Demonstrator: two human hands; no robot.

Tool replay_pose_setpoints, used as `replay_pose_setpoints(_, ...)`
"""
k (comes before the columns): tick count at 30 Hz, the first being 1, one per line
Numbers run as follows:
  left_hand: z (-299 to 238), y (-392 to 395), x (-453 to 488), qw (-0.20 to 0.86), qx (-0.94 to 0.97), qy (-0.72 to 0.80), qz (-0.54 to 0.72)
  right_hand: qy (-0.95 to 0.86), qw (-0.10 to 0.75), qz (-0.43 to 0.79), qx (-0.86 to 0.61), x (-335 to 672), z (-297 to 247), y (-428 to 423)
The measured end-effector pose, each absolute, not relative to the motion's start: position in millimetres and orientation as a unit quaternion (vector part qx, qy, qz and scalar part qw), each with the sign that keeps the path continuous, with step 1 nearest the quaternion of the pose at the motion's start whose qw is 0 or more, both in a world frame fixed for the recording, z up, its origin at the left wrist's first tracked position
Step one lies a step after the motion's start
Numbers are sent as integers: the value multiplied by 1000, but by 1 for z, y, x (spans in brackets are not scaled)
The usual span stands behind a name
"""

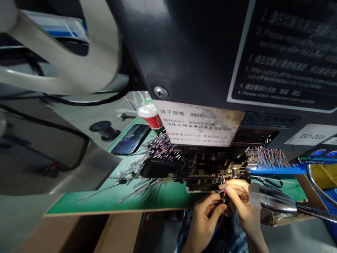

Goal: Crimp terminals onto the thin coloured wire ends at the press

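Note:
A small bundle of thin coloured wires (223,188) is held in front of the crimping machine's metal tooling (231,171). My left hand (206,218) is closed, its fingers around the lower part of the bundle. With thumb and fingers pinched together, my right hand (240,198) grips the wires near their fanned-out upper ends. Those ends reach up close to the tooling; whether they touch it I cannot tell. The dark machine housing (189,52) fills the upper view, with a paper label (200,123) on its lower edge.
Bundles of loose wires (160,147) lie on the green table (168,200) at the left, beside a phone (131,139) and a red cup (150,116). A metal lamp (273,198) extends close to my right hand. Scissors (273,181) and more wires (273,157) are at the right.

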State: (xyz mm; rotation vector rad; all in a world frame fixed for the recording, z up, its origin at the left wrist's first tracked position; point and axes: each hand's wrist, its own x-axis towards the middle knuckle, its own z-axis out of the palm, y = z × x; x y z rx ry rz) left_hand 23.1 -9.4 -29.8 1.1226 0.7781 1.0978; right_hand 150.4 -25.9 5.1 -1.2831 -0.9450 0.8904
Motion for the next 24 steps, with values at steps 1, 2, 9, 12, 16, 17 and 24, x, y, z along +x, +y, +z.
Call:
replay_pose_setpoints(1, -31, -10, 24, 627, 496, 344, 492, -413, 614, 378, -557, 150, 5, -25)
replay_pose_setpoints(2, -32, -10, 25, 614, 502, 346, 502, -415, 614, 375, -556, 150, 4, -25)
replay_pose_setpoints(9, -30, -10, 26, 562, 533, 358, 521, -411, 614, 390, -550, 150, 2, -23)
replay_pose_setpoints(12, -29, -11, 27, 554, 540, 368, 515, -410, 616, 383, -553, 150, 2, -23)
replay_pose_setpoints(16, -27, -11, 26, 549, 544, 378, 509, -411, 619, 375, -554, 148, 0, -23)
replay_pose_setpoints(17, -26, -12, 25, 546, 547, 378, 510, -415, 615, 374, -556, 148, 1, -23)
replay_pose_setpoints(24, -17, -12, 8, 690, 489, 319, 428, -486, 619, 311, -532, 154, 14, -28)
